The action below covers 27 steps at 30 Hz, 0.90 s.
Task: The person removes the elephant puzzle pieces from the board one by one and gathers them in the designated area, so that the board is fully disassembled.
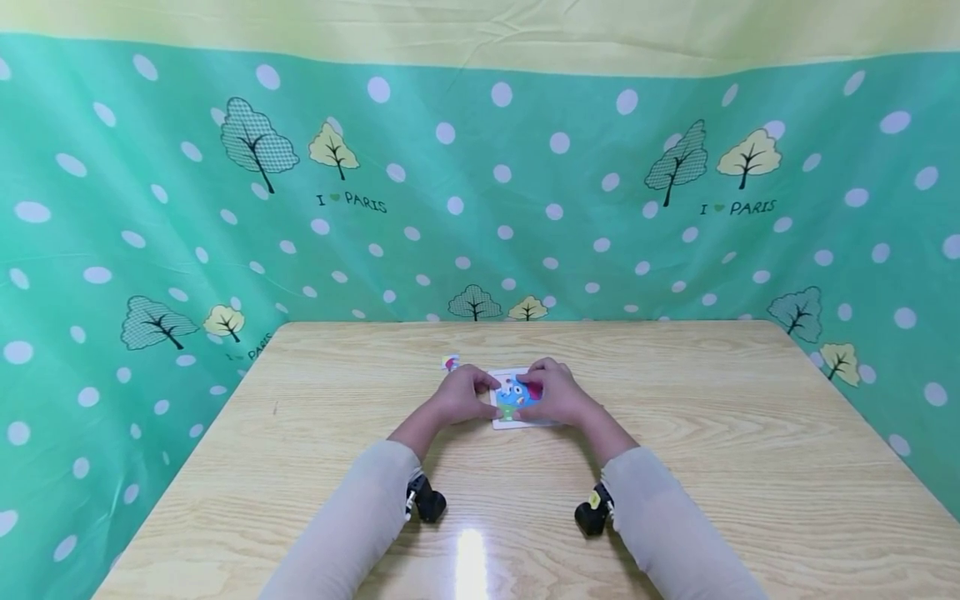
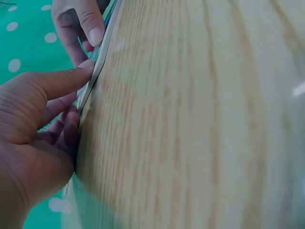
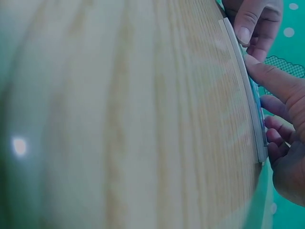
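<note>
The board point(image 1: 517, 424) lies flat on the counter point(image 1: 750, 417), between the two hands: to the right of the left hand point(image 1: 462, 395) and under the fingers of the right hand point(image 1: 558, 393). Its near edge runs across from one hand to the other; with its right end covered in the head view, I cannot tell which way its long axis goes.

The left hand grips the board's left edge, thumb on the near side and fingers bent on the far side. The right hand reaches over the right part and holds it likewise, thumb toward the person, fingers beyond; whether it also pinches a separate part there cannot be told. The thumbs come near each other along the near edge, and the blue picture point(image 1: 510, 394) shows in the gap between the hands.

A small loose piece point(image 1: 450, 362) lies just beyond the left hand's knuckles and a little to their left. The left hand is clearly the nearer one; the board and the right hand lie on its other side.
</note>
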### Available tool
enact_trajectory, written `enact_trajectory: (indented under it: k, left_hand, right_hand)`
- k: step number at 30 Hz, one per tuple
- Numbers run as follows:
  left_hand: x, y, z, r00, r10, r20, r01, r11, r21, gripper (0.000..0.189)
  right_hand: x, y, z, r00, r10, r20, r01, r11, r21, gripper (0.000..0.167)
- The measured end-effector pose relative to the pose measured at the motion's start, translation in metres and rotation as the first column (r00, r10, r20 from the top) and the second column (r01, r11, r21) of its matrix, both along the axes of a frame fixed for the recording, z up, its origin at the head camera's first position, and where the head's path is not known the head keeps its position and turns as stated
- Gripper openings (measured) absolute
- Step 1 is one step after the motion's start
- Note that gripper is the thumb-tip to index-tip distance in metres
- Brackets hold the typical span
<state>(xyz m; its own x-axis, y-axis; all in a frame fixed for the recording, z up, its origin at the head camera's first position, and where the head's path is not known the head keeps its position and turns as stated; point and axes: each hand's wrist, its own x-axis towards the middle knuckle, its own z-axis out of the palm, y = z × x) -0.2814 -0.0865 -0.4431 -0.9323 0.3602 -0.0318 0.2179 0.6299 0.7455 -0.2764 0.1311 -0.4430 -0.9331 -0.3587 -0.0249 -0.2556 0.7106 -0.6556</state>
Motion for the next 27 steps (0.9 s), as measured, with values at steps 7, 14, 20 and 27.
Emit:
enact_trajectory:
  k: [7,14,20,27]
  left_hand:
    - [0.0002,-0.0014,0.0006,0.999,0.012,0.029,-0.015,0.995,0.096,0.034]
    - [-0.0025,0.0000,0.0001,0.999,0.012,0.044,-0.018,0.991,0.134,0.028]
    - [-0.0047,0.0015,-0.0041,0.999,0.036,0.035,-0.041,0.989,0.145,0.022]
    - [-0.0046,0.0006,-0.0068,0.999,0.054,0.001,-0.054,0.990,0.132,0.015]
  right_hand:
    - [-0.0009,0.0008,-0.0023,1.000,0.000,-0.004,0.000,1.000,-0.009,0.070]
    - [-0.0005,0.0020,-0.0035,1.000,0.010,-0.018,-0.010,1.000,-0.008,0.071]
    - [-0.0002,0.0016,-0.0024,1.000,0.009,-0.009,-0.009,1.000,-0.005,0.071]
    - [-0.0008,0.0011,-0.0015,1.000,0.003,0.003,-0.003,1.000,0.004,0.070]
